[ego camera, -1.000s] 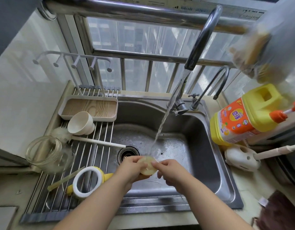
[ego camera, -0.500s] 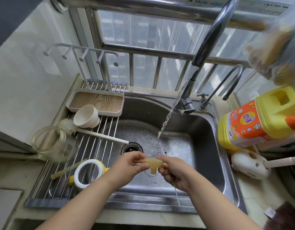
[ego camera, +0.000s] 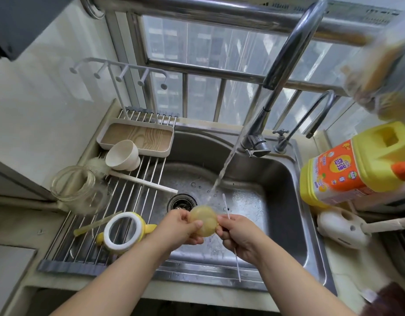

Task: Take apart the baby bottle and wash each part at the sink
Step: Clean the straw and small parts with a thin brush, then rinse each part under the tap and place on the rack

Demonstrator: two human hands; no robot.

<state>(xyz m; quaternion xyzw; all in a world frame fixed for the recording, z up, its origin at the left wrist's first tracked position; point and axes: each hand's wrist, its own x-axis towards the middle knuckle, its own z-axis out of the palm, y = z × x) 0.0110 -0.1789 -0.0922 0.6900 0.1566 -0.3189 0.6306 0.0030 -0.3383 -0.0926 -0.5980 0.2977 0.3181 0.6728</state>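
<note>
Step in hand: Right now it's the rinse of the teat, the soft yellowish silicone piece, held under the water stream over the sink, with the stream landing on its top edge.
Left hand: The left hand pinches the teat from its 9 o'clock side, thumb over the front face, fingers curled behind.
Right hand: The right hand grips from the 3 o'clock side, fingers closed on the teat's rim and also on a thin white brush stick that runs up past 12 o'clock of the hand and down towards the sink's near edge.
Teat's place: In both hands, above the basin, just at 4 o'clock of the drain.
Other parts: The glass bottle body lies on its side on the drying rack at 9 o'clock of the sink; the yellow-and-white collar ring sits on the same rack nearer the person; a cream cap and a long bottle brush lie farther back.
Next move, my guess: Turn the teat so water runs through the inside, and work the thin stick into the small hole, with a light pinch, because wet silicone slips easily.
Watch for: The detergent jug stands on the worktop at 3 o'clock, well apart.
</note>
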